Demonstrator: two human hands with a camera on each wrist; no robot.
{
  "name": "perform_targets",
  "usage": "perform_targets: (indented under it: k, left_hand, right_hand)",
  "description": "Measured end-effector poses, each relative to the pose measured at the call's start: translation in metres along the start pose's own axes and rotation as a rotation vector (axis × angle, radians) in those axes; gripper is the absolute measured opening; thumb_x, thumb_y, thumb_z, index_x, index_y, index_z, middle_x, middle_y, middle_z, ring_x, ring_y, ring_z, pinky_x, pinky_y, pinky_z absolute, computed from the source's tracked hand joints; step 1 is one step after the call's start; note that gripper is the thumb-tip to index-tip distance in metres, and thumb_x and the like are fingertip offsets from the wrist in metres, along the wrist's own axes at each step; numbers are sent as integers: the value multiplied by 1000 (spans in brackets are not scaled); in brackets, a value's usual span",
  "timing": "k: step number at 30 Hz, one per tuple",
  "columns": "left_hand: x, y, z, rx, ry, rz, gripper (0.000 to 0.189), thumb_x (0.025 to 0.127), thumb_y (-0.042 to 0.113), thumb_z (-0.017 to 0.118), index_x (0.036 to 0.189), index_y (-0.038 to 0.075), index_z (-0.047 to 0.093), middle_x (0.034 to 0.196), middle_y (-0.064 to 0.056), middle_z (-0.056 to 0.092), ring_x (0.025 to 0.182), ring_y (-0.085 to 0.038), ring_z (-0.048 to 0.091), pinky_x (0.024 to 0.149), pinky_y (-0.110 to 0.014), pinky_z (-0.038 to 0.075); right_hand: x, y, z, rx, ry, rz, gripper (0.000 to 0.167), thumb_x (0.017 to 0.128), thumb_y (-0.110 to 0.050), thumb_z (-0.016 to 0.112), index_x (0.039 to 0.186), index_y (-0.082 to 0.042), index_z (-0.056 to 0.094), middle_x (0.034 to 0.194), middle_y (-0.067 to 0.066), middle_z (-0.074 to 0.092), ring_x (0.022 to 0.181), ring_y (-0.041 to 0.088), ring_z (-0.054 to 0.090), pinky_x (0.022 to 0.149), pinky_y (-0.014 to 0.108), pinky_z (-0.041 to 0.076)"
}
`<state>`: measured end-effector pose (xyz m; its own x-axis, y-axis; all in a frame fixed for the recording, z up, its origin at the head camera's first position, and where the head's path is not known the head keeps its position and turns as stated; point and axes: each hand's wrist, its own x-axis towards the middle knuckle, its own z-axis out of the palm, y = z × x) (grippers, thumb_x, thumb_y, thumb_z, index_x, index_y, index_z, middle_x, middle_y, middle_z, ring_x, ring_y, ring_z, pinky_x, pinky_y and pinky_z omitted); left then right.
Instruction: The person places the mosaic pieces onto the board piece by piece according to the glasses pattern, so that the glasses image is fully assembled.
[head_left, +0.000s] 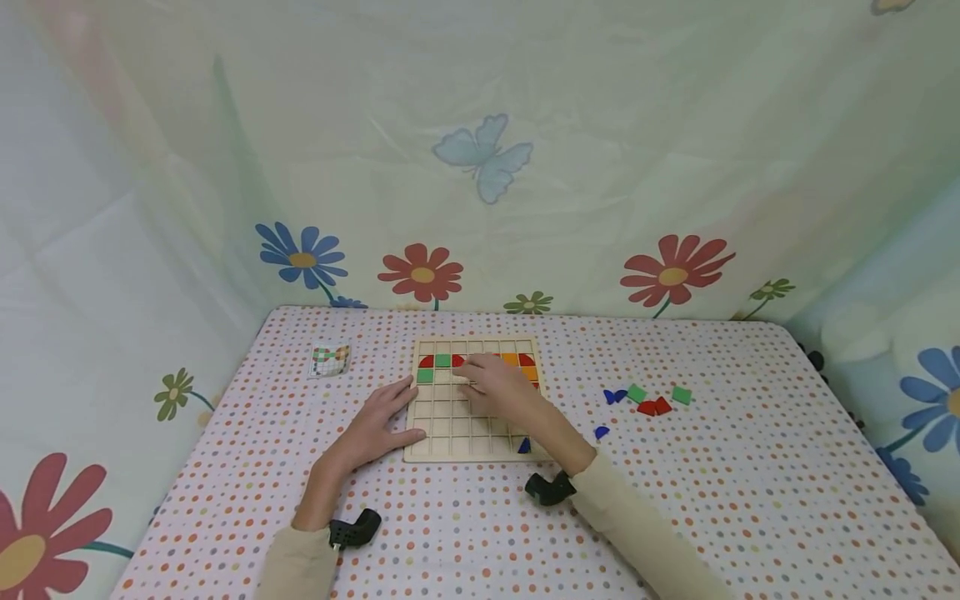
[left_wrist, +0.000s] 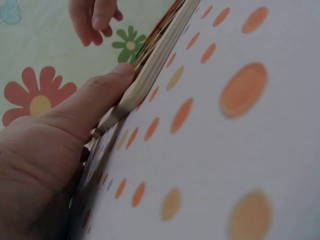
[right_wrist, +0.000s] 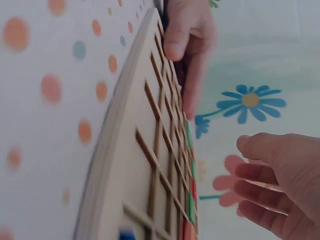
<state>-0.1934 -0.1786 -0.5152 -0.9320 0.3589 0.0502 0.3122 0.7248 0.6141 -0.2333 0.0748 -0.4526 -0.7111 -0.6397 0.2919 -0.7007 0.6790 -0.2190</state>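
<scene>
A wooden grid board (head_left: 442, 421) lies on the table. Its upper rows hold red curved pieces (head_left: 427, 362), green squares (head_left: 442, 361) and orange squares (head_left: 529, 373); a blue piece (head_left: 524, 446) lies near its lower right corner. My left hand (head_left: 378, 423) rests along the board's left edge, fingers extended, with the thumb (left_wrist: 102, 90) touching the rim. Over the upper middle of the board hovers my right hand (head_left: 498, 387), covering some cells. In the right wrist view its fingers (right_wrist: 265, 195) are loosely bent and spread from the thumb, with nothing visible between them.
Right of the board lie loose green squares (head_left: 682, 394), red pieces (head_left: 647, 407) and several blue pieces (head_left: 602, 432). A small printed card (head_left: 330, 360) lies at the back left. Behind the dotted tablecloth (head_left: 465, 525) hangs a flowered curtain (head_left: 570, 167).
</scene>
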Motion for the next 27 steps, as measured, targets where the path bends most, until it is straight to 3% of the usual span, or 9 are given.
perform_targets:
  k: [5,16,23,27]
  left_hand:
    - [1,1,-1,0,2,5,81,85,46,72,150,13,38,162,-6,24,149,-34,21,114,-59,28]
    - [0,2,2,17,13,3,81,85,47,71,150,13,39,162,-6,25,149,-34,22,114,-59,28]
    - [-1,1,2,12,13,10,81,85,48,71,150,13,39,162,-5,25,149,-34,21,114,-59,28]
    - [-1,1,1,11,8,7,82,84,48,71,150,14,38,162,-5,24,149,-34,21,113,-60,28]
  right_hand:
    - [-27,19,-23,-3,39,39,26,89,-20,71,114,-12,72,115,5,69,108,23,64,84,36,57]
    - [-83,70,-57,8,-95,233,29,91,-23,68,118,-10,69,115,9,68,107,26,65,88,43,55]
    - [-115,120,-91,191,-298,323,36,91,-21,69,122,-5,66,120,13,65,106,30,63,86,46,54]
    - [-132,145,-111,288,-309,385,42,91,-21,68,128,-1,61,123,18,63,108,34,60,83,40,54]
